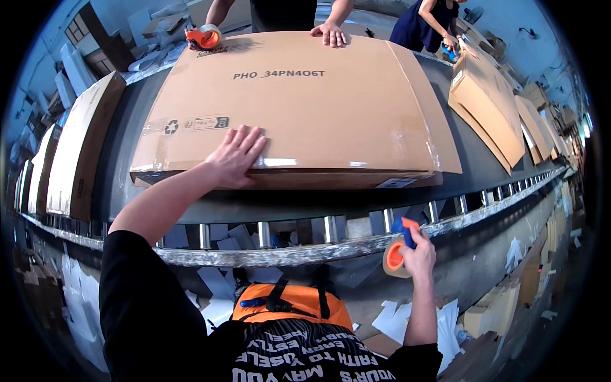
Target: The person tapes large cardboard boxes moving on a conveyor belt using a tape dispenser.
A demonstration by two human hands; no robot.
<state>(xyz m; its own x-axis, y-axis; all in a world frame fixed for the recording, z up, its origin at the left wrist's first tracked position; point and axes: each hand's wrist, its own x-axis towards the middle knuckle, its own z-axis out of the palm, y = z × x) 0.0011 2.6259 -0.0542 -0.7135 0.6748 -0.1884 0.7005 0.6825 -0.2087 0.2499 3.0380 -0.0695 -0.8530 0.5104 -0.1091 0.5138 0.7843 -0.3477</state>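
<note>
A large flat cardboard box (305,105) lies across the conveyor in front of me, with clear tape along its near edge and right side. My left hand (235,156) rests flat on the box near its front edge, fingers spread, holding nothing. To the right, apart from the box and nearer to me than the rail, my right hand (418,256) is wrapped round a tape dispenser (398,248) with an orange and blue body and a roll of tape. At the far side, a co-worker's hand (330,33) presses on the box; their other hand holds an orange tape dispenser (205,38).
A metal rail with rollers (264,234) runs along the near side of the dark belt (445,95). More boxes stand at left (86,146) and right (487,105), where another person works (423,25). Cardboard and paper scraps (414,321) lie below. An orange bag (293,302) is at my waist.
</note>
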